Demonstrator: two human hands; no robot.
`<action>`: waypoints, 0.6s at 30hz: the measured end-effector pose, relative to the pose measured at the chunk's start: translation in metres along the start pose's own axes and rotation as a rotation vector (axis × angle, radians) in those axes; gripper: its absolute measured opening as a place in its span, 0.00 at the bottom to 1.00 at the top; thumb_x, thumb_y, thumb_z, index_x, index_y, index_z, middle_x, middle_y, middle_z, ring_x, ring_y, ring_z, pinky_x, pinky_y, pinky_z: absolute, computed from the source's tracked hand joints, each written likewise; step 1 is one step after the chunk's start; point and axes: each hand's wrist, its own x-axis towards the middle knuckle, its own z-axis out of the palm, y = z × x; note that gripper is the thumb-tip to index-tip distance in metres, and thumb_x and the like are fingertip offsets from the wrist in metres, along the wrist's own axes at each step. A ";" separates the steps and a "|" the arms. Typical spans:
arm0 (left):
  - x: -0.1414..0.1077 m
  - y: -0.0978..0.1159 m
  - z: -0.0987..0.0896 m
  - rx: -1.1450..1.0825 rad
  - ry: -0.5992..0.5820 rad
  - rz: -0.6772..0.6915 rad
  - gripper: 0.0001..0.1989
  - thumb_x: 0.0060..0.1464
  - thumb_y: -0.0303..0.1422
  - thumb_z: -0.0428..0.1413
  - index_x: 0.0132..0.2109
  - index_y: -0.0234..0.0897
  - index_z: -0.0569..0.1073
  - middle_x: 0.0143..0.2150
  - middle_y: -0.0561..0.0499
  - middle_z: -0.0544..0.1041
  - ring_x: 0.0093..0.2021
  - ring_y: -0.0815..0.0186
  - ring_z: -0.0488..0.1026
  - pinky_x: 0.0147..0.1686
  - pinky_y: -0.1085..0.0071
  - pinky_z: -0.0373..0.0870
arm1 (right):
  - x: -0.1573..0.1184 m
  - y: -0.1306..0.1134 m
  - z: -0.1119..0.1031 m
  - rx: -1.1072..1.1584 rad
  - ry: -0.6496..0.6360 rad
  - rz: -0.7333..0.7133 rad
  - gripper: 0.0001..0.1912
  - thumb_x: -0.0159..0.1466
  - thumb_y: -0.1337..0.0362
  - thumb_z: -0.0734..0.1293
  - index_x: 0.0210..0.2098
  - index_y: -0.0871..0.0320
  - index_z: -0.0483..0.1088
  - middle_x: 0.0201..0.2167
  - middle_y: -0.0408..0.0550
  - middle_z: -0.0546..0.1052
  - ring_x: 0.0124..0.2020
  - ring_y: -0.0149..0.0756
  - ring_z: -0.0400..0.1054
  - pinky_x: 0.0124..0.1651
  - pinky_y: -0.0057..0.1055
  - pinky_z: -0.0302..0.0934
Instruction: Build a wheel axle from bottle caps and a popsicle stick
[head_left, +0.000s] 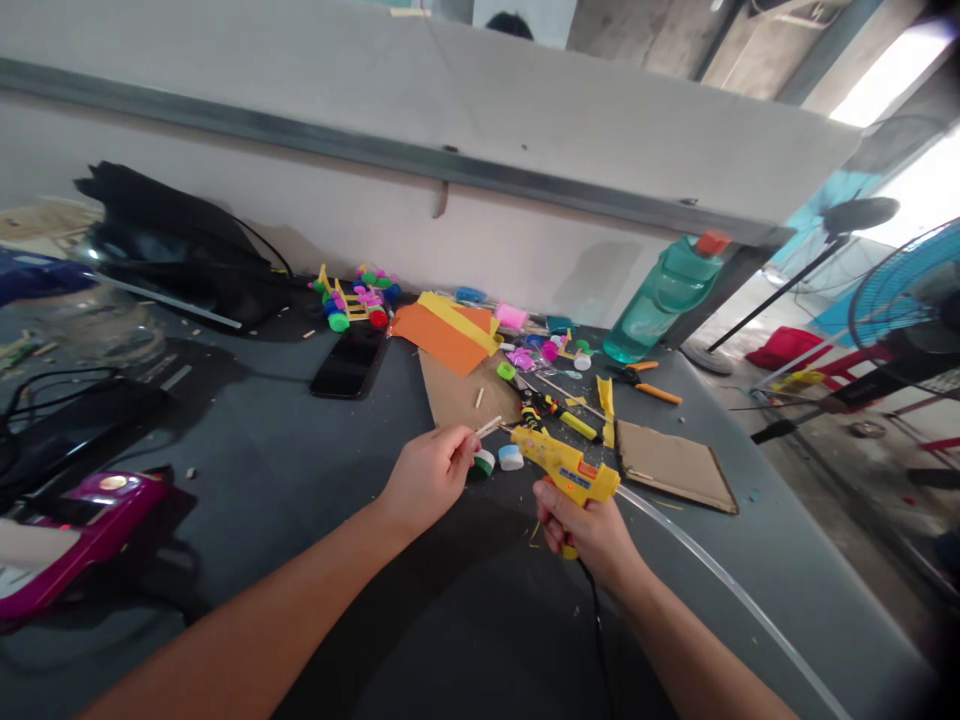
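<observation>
Two bare hands meet at a yellow glue gun (551,455). The right hand (589,525) has its fingers curled around the gun's handle; whether one presses the trigger I cannot tell. The left hand (427,478), left of the gun, pinches a small pale stick (490,427) between thumb and forefinger. The stick's far end is right by the gun's nozzle, though I cannot tell if they touch. Just below the nozzle sit a green-and-white cap (484,464) and a pale blue cap (511,458). Behind the gun, a yellow-and-black cutter (576,422) lies close. Right of the gun, a cardboard piece (675,468) lies between it and the right edge of the table (780,530). Left of the gun, past the left hand, a broad stretch of table reaches the phone (349,360).
</observation>
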 end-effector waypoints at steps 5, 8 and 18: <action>0.000 0.001 0.000 -0.005 -0.007 -0.011 0.12 0.62 0.31 0.46 0.32 0.37 0.69 0.27 0.53 0.73 0.29 0.68 0.71 0.31 0.74 0.62 | 0.000 0.000 0.000 -0.002 0.011 0.000 0.21 0.50 0.47 0.72 0.22 0.60 0.67 0.14 0.40 0.68 0.10 0.24 0.57 0.14 0.24 0.55; 0.001 0.002 0.000 -0.008 -0.009 -0.021 0.11 0.62 0.31 0.46 0.32 0.37 0.70 0.27 0.53 0.74 0.29 0.68 0.71 0.31 0.74 0.63 | 0.000 0.001 0.000 -0.001 0.018 0.004 0.21 0.50 0.47 0.72 0.22 0.60 0.67 0.14 0.40 0.68 0.10 0.24 0.57 0.14 0.24 0.55; 0.001 0.003 0.000 -0.038 -0.019 -0.046 0.11 0.62 0.32 0.46 0.32 0.37 0.70 0.27 0.54 0.74 0.27 0.70 0.71 0.28 0.76 0.63 | 0.001 0.000 0.001 0.008 0.026 0.010 0.22 0.49 0.46 0.72 0.23 0.60 0.67 0.14 0.39 0.68 0.10 0.23 0.56 0.14 0.23 0.54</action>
